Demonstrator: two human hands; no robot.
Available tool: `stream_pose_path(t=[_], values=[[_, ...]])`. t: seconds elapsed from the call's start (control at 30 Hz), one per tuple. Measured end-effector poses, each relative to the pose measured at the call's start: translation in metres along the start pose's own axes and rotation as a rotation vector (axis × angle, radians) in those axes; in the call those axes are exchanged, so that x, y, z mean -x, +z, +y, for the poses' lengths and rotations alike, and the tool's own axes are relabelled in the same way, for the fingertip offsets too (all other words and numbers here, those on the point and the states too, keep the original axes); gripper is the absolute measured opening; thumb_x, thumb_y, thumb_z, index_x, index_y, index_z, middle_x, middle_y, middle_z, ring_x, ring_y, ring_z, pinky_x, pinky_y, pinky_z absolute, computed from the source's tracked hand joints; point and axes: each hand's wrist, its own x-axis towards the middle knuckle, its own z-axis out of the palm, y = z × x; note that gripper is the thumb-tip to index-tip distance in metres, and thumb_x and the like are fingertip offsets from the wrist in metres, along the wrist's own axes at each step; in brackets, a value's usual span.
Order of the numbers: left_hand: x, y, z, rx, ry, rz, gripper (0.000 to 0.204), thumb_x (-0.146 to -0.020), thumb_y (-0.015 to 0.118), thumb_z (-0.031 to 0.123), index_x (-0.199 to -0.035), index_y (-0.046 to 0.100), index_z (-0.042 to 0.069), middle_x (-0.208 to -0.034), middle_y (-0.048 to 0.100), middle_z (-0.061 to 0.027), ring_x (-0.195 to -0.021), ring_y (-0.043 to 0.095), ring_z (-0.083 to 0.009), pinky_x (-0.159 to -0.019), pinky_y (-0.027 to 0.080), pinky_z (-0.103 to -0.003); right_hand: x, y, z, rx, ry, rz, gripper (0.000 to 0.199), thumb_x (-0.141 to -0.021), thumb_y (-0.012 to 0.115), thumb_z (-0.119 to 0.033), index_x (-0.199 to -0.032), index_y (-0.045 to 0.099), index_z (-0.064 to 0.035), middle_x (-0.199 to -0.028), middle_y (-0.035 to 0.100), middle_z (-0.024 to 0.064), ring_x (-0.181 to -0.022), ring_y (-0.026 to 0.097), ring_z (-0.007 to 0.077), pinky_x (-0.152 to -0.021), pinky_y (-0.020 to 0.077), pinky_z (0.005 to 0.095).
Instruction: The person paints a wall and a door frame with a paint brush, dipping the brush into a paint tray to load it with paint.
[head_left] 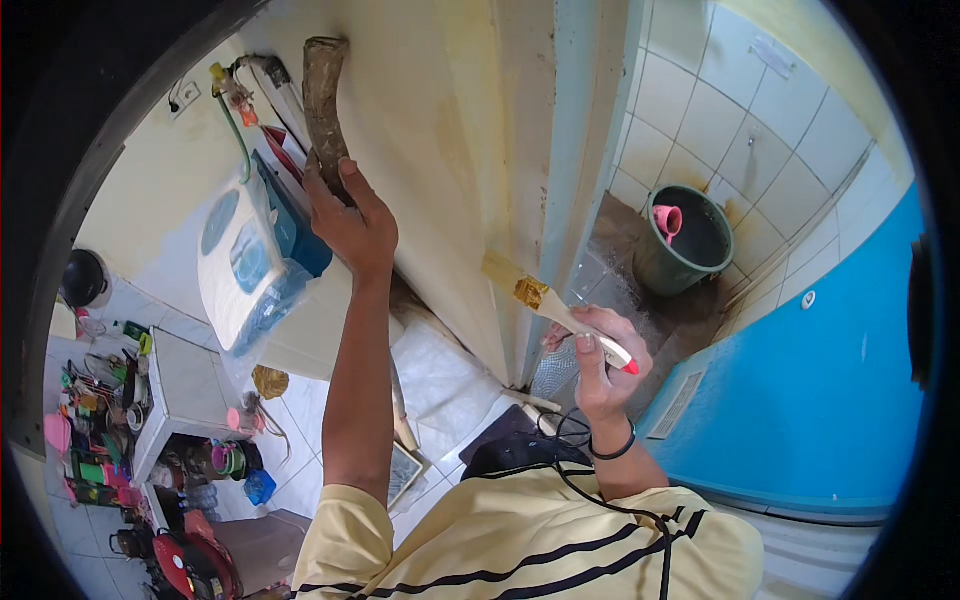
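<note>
My left hand [348,218] is raised and grips a brown, dirty curved handle-like bar [323,100] fixed against the cream wall [420,130]. My right hand [596,358] holds a paintbrush [545,300] with a pale wooden handle and a red tip at its end. The brush bristles rest against the cream edge of the door frame [520,180], beside a pale blue-green strip [585,120].
A dark green bucket [690,245] with a pink scoop stands on the wet floor of a white-tiled room behind the frame. A blue door [830,380] is at right. A white and blue washing machine [250,265] and cluttered shelves [120,400] lie at left below.
</note>
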Motion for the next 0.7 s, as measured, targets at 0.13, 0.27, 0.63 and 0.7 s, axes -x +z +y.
stream_pose_path(t=[0.13,0.27,0.63,0.7], values=[[0.000,-0.001,0.006,0.009,-0.052,-0.008,0.040,-0.099,0.053,0.030,-0.121,0.053,-0.003,-0.086,0.066,-0.0102,-0.066,0.060,-0.0161,-0.057,0.050,-0.029,-0.002,0.011,-0.005,0.240,-0.347,-0.037,0.023,-0.085,0.063,0.002,-0.106,0.061,0.0086,-0.084,0.065,0.0202,-0.067,0.065,0.0270,-0.063,0.0537,0.0350],[-0.001,-0.004,0.013,0.020,-0.119,-0.035,0.037,-0.099,0.052,0.024,-0.120,0.052,-0.007,-0.085,0.065,-0.0165,-0.067,0.063,-0.0258,-0.064,0.050,-0.036,-0.015,0.034,-0.011,0.448,-0.590,-0.093,0.037,-0.073,0.070,0.005,-0.110,0.062,0.0076,-0.093,0.061,0.0179,-0.070,0.062,0.0305,-0.062,0.0544,0.0378],[0.000,-0.005,0.017,0.054,-0.140,-0.038,0.036,-0.099,0.053,0.024,-0.118,0.053,-0.006,-0.083,0.063,-0.0137,-0.062,0.060,-0.0217,-0.057,0.049,-0.032,0.000,0.057,-0.004,0.431,-0.636,-0.093,0.041,-0.071,0.071,0.007,-0.111,0.063,0.0039,-0.091,0.058,0.0162,-0.068,0.060,0.0289,-0.058,0.0522,0.0350],[0.000,-0.005,0.016,0.053,-0.149,-0.039,0.035,-0.099,0.053,0.024,-0.117,0.053,-0.006,-0.084,0.063,-0.0138,-0.062,0.060,-0.0218,-0.056,0.049,-0.032,-0.001,0.052,-0.007,0.429,-0.616,-0.056,0.042,-0.071,0.071,0.007,-0.112,0.063,0.0026,-0.093,0.057,0.0155,-0.071,0.059,0.0295,-0.059,0.0521,0.0353]])
